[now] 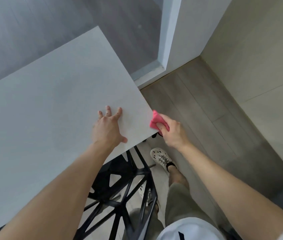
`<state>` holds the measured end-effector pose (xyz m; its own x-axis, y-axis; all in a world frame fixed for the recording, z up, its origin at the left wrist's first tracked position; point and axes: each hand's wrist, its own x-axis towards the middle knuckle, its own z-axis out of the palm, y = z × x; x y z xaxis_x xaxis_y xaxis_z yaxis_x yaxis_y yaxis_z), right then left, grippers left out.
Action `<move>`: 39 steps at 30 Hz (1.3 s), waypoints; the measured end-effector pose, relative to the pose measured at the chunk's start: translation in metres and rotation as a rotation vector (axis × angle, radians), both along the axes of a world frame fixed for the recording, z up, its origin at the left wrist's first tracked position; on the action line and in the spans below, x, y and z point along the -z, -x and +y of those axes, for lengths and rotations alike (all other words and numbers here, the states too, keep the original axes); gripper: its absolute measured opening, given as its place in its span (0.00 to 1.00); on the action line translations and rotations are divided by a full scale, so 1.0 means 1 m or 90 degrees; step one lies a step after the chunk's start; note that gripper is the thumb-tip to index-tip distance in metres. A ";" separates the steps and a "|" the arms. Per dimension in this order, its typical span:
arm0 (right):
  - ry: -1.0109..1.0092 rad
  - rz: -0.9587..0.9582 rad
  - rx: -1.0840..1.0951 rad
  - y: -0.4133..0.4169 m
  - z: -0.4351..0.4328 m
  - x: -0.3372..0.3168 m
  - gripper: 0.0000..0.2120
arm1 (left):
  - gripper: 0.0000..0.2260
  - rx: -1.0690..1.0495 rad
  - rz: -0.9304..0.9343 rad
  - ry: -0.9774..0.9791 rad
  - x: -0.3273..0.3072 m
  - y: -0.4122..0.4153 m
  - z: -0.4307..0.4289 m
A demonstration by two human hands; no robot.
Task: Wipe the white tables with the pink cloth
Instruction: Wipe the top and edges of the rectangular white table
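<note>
Leftmost, the white tabletop [47,94] fills most of the view, its near corner pointing toward the person. On it the left hand [108,126] lies flat, fingers spread and straight, grasping nothing. Below the edge stands a black frame [128,191] of crossed bars. Further right, the right hand [171,131] clenches the pink cloth [155,121] and presses it against the tabletop's right edge near the corner. A white shoe [160,158] rests on the wood floor [206,108].

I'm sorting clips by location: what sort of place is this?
Likely an indoor room in a home or office: a white table on a black lattice base, grey wood-look plank floor, and a glass panel in a white frame.
</note>
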<state>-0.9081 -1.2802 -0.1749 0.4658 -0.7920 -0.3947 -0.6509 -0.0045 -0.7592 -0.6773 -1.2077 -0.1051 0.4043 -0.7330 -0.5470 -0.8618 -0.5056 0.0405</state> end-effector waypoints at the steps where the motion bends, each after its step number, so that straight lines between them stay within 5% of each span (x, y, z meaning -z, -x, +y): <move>1: -0.007 0.010 0.007 -0.003 0.000 0.001 0.21 | 0.61 0.003 0.001 0.003 0.000 0.000 0.000; 11: 0.037 0.071 -0.085 -0.182 -0.120 0.005 0.37 | 0.61 -0.007 -0.018 0.012 0.009 0.001 -0.003; 18: -0.013 -0.036 -0.013 -0.033 -0.031 0.001 0.23 | 0.61 -0.015 -0.018 0.004 0.007 0.004 -0.004; 22: -0.059 0.065 -0.040 0.054 0.007 -0.001 0.15 | 0.62 -0.005 -0.020 -0.003 0.007 0.005 -0.005; 32: -0.027 -0.001 0.113 0.110 0.095 -0.030 0.21 | 0.63 0.017 -0.021 -0.014 0.014 -0.006 -0.005; 35: -0.015 0.001 0.092 0.104 0.117 -0.033 0.21 | 0.53 0.018 0.007 -0.003 0.010 -0.002 0.010; 39: -0.009 0.012 0.068 0.083 0.134 -0.041 0.21 | 0.27 0.099 0.064 0.087 0.000 0.008 0.057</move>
